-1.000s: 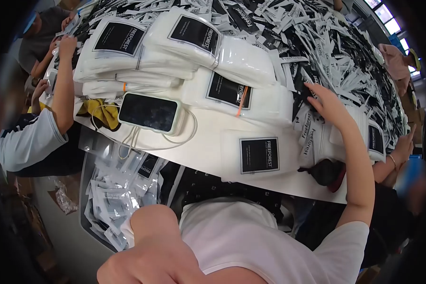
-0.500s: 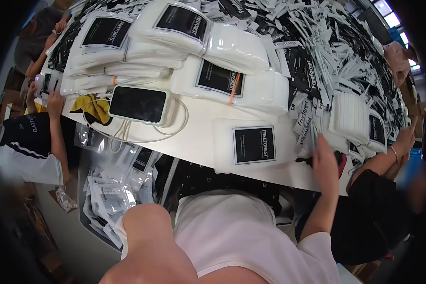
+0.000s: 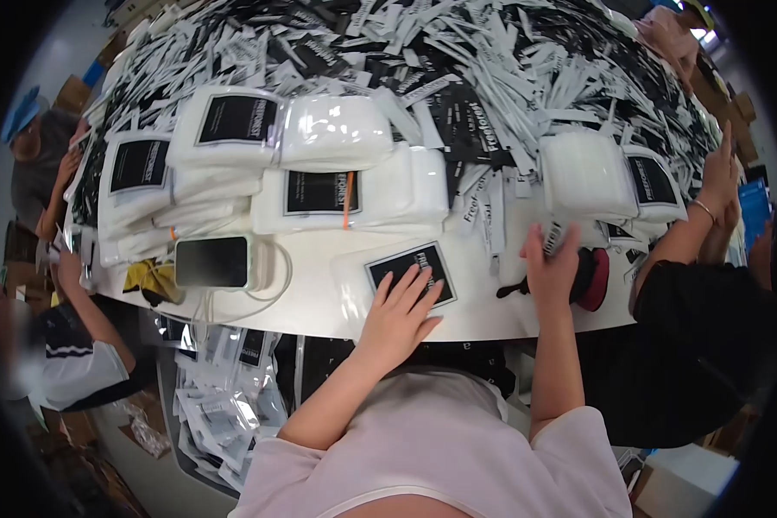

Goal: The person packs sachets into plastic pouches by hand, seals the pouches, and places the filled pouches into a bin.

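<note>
My left hand lies with fingers stretched out on a clear plastic bag with a black FREEFOREST label. The bag is flat on the white table near its front edge. My right hand, just to the right, pinches a narrow white printed sachet. Beside that hand sits a dark and red item, whose kind I cannot make out. Loose sachets lie just beyond and left of my right hand.
Stacks of labelled bags stand behind a phone with a white cable and yellow cloth. A large heap of sachets covers the far table. A bin of packed bags is below left. Other people work at both sides.
My left hand, out of sight before, now rests on the bag. My right hand has drawn back from the loose sachets with one between its fingers. My view has shifted.
</note>
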{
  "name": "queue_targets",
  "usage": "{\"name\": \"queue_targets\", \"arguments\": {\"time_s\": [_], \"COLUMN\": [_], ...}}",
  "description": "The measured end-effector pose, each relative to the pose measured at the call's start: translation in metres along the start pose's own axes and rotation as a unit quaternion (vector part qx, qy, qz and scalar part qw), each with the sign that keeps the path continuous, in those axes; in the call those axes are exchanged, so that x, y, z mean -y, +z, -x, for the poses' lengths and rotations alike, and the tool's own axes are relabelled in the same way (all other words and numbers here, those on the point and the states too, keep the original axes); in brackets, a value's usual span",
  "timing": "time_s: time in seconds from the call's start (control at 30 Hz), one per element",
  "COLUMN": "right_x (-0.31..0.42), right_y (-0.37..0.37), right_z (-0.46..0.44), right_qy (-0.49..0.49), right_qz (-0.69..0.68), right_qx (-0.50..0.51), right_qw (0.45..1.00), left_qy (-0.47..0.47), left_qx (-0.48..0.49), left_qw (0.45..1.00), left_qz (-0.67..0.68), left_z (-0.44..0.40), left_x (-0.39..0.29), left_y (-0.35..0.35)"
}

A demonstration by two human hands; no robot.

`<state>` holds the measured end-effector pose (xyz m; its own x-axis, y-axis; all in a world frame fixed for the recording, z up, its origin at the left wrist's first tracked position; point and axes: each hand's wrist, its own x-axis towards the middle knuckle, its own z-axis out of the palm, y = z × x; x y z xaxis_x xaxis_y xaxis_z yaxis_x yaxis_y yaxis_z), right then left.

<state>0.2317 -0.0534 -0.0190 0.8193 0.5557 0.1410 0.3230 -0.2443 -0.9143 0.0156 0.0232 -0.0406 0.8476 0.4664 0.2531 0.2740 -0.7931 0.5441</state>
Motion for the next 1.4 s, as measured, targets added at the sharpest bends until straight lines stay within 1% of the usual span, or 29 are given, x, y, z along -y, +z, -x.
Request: {"name": "queue_targets", "arguments": {"time_s": [0.07,0.1,0.13,0.2,0.23,0.27,0.33,0.37,0.4,0.43,0.53,0.57,0.63,0.73,0.77,0.87,0.9,0.97,1.0,1.03,1.1,1.13,1.17,1.2,1.23,1.27,1.3,1.37,1.4], "right_x": [0.009,0.013,0.015,0.004,-0.007,-0.012,-0.001,0.003,0.007,0.011,0.021,0.027,0.036,0.026,0.011,0.019,0.017,0.004,0.01,0.016,0.036,0.051,0.065,0.079,0.085,0.053,0.043,0.022,0.009], "right_y": [-0.014,-0.019,-0.017,-0.012,-0.011,-0.011,-0.004,-0.001,0.004,0.008,0.023,0.029,0.043,0.069,0.077,0.072,0.075,0.078,0.076,0.073,0.061,0.053,0.045,0.032,0.021,-0.003,-0.006,-0.012,-0.003], "right_z": [0.014,0.022,0.026,0.041,0.039,0.035,0.012,-0.002,-0.017,-0.028,-0.039,-0.045,-0.059,-0.082,-0.088,-0.095,-0.099,-0.111,-0.113,-0.114,-0.111,-0.103,-0.09,-0.072,-0.05,-0.028,-0.01,0.026,0.04], "right_qy": [-0.117,-0.172,-0.25,-0.153,-0.034,-0.033,-0.032,-0.119,-0.203,-0.285,-0.314,-0.311,-0.299,-0.268,-0.315,-0.391,-0.398,-0.417,-0.426,-0.43,-0.436,-0.409,-0.373,-0.327,-0.276,-0.224,-0.248,-0.295,-0.285], "right_qz": [-0.148,-0.218,-0.288,-0.277,-0.188,-0.129,-0.012,0.079,0.17,0.259,0.221,0.211,0.192,0.263,0.286,0.313,0.299,0.337,0.356,0.305,0.197,0.09,-0.018,-0.143,-0.265,-0.23,-0.22,-0.2,-0.123], "right_qx": [-0.041,-0.062,-0.054,-0.031,0.009,0.011,0.018,0.004,-0.012,-0.03,-0.047,-0.015,0.049,0.131,0.117,0.111,0.095,0.119,0.127,0.091,0.021,-0.008,-0.035,-0.068,-0.099,-0.061,-0.061,-0.061,-0.071], "right_qw": [0.981,0.959,0.923,0.948,0.982,0.991,0.999,0.99,0.964,0.923,0.922,0.926,0.934,0.918,0.898,0.858,0.862,0.836,0.822,0.845,0.878,0.908,0.927,0.932,0.919,0.945,0.942,0.932,0.948], "left_qy": [0.004,0.004,0.002,-0.001,-0.002,-0.002,-0.002,-0.002,-0.001,-0.001,0.005,0.019,0.003,-0.018,-0.021,-0.032,-0.038,-0.042,-0.038,-0.034,-0.022,-0.018,-0.016,-0.016,-0.016,-0.017,-0.031,-0.026,-0.023], "left_qx": [0.019,0.034,0.041,0.056,0.061,0.064,0.064,0.066,0.068,0.054,0.022,0.015,0.014,0.012,0.009,-0.011,-0.015,-0.023,-0.027,-0.032,-0.056,-0.066,-0.098,-0.107,-0.118,-0.13,-0.147,-0.115,-0.097], "left_qw": [1.0,0.999,0.999,0.998,0.998,0.998,0.998,0.998,0.997,0.998,0.999,0.998,0.999,0.999,0.999,0.998,0.998,0.998,0.997,0.996,0.998,0.998,0.995,0.994,0.993,0.991,0.987,0.991,0.992], "left_qz": [-0.011,-0.012,-0.008,-0.016,-0.015,-0.016,-0.022,-0.024,-0.026,-0.022,-0.03,-0.05,-0.043,-0.036,-0.038,-0.043,-0.041,-0.049,-0.059,-0.07,-0.026,-0.003,0.002,0.011,0.02,0.03,0.056,0.067,0.074], "left_z": [0.006,0.006,0.006,0.004,0.004,0.005,0.005,0.006,0.008,0.01,0.017,0.019,0.018,0.015,0.014,0.013,0.012,0.011,0.009,0.006,0.006,0.007,0.006,0.006,0.005,0.004,0.004,0.005,0.005], "left_x": [0.005,0.005,0.007,0.007,0.006,0.005,0.005,0.006,0.008,0.009,0.014,0.014,0.011,0.008,0.006,0.004,0.003,0.001,-0.002,-0.002,0.005,0.008,0.007,0.006,0.005,0.001,-0.004,-0.005,-0.006], "left_y": [0.003,-0.002,-0.005,-0.009,-0.01,-0.011,-0.012,-0.011,-0.011,-0.011,-0.007,-0.007,-0.007,-0.008,-0.008,-0.003,-0.001,-0.001,-0.004,-0.006,-0.008,-0.008,-0.011,-0.016,-0.022,-0.026,-0.028,-0.03,-0.03]}}
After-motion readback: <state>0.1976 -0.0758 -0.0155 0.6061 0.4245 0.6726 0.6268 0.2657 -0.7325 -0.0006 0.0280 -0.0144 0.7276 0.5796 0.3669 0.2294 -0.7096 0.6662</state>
